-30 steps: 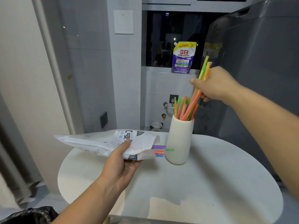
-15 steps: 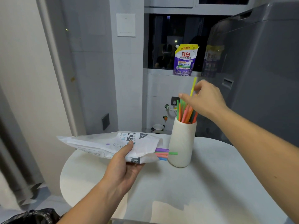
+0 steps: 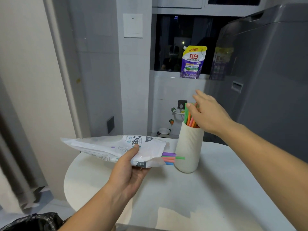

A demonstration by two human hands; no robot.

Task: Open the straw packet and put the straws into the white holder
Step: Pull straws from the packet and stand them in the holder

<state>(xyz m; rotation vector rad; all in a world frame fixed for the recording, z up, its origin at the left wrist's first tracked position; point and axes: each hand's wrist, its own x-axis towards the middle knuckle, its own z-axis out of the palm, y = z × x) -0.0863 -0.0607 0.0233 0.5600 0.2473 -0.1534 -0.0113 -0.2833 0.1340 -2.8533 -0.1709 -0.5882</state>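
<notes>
Left hand (image 3: 128, 170) grips the white printed straw packet (image 3: 116, 147) above the round table (image 3: 216, 189), purple, pink, green and blue straw ends (image 3: 171, 158) poking out its open right end. Just beyond, the ribbed white holder (image 3: 189, 147) stands upright, orange and green straws (image 3: 189, 117) inside. Right hand (image 3: 210, 112) hovers over them, fingers spread, released.

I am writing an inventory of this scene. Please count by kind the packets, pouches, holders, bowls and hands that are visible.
straw packet: 1
detergent pouch: 1
white holder: 1
small bowl: 1
hands: 2, the left hand and the right hand
Total: 6
</notes>
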